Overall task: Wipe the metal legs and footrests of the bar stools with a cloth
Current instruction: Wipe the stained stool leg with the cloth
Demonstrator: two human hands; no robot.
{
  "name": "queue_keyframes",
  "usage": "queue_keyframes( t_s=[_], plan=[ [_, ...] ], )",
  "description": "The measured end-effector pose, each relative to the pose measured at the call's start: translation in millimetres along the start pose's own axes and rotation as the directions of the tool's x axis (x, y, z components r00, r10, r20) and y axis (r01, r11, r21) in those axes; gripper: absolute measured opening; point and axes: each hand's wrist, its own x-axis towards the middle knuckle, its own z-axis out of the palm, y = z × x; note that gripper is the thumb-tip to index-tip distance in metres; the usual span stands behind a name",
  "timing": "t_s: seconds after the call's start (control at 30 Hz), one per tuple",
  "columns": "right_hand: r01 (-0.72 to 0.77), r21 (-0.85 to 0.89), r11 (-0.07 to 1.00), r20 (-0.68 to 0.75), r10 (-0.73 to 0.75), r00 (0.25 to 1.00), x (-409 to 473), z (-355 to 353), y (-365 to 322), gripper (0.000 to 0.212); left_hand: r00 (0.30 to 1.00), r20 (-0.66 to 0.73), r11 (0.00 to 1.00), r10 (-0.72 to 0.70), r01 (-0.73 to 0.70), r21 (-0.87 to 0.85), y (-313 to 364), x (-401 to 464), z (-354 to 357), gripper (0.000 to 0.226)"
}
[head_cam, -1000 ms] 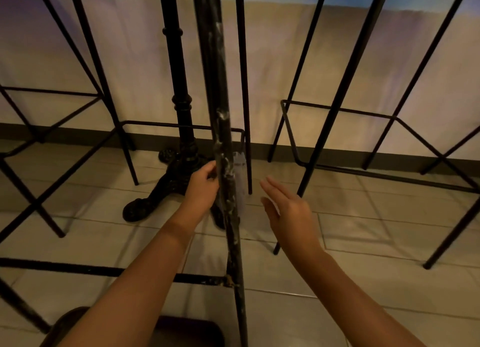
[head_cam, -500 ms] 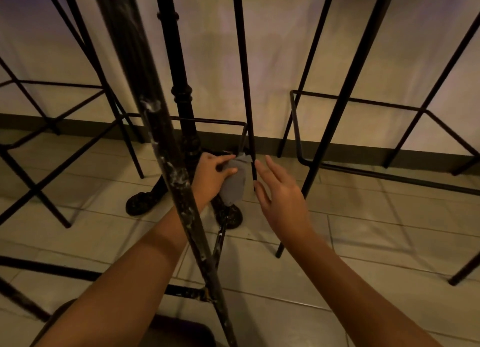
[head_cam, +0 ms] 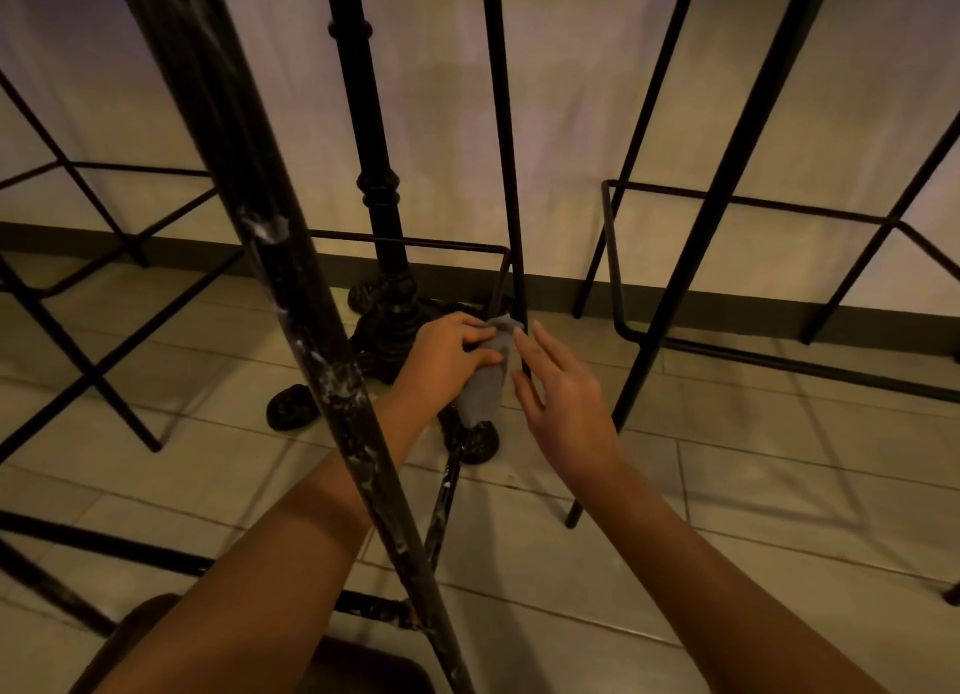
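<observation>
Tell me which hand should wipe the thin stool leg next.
Left, most likely. The left hand already grips the grey cloth right beside the thin stool leg. The right hand is open and holds nothing; its fingers sit by that leg, so it could steady it.

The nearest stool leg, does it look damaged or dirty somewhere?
Yes. The thick leg in the foreground carries whitish scuffs and flecks along its black surface, like chipped paint or dried residue; which one, I cannot tell. The thin leg by the cloth looks clean.
</observation>
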Motion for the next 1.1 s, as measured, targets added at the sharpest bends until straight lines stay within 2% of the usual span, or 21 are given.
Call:
queue_keyframes(
  t_s=[0.13,0.4,0.57,0.67,0.8,0.87,0.97,1.1],
  plan=[
    [0.010,0.026,1.000,0.033,-0.010,0.999,9,4,5,0.042,0.999,0.004,0.999,-0.036,0.036,0.015,1,2,2,0.037],
    [0.005,0.081,0.997,0.172,-0.019,0.985,38,10,9,0.038,0.999,-0.032,1.000,-0.008,0.008,0.012,2,-16,6,0.035],
    [0.018,0.008,1.000,0.330,-0.020,0.944,59,13,11,0.034,0.999,-0.043,1.000,-0.028,0.028,-0.007,2,-25,6,0.036],
    [0.043,-0.041,0.998,0.368,-0.025,0.930,68,12,13,0.033,0.999,-0.044,1.000,-0.019,0.019,-0.015,0,-28,6,0.035],
    [0.120,-0.078,0.990,0.474,-0.069,0.878,76,7,14,0.036,0.998,-0.050,0.999,-0.035,0.036,0.007,-3,-28,4,0.038],
    [0.100,-0.076,0.992,0.491,-0.049,0.870,80,6,17,0.038,0.998,-0.053,0.999,-0.038,0.039,0.031,-1,-24,4,0.040],
    [0.151,-0.175,0.973,0.518,-0.040,0.855,81,8,18,0.045,0.997,-0.054,0.997,-0.058,0.060,0.038,3,-17,3,0.039],
    [0.112,-0.196,0.974,0.521,0.007,0.854,82,9,17,0.044,0.997,-0.066,0.999,-0.044,0.045,0.024,8,-20,5,0.036]
  ],
)
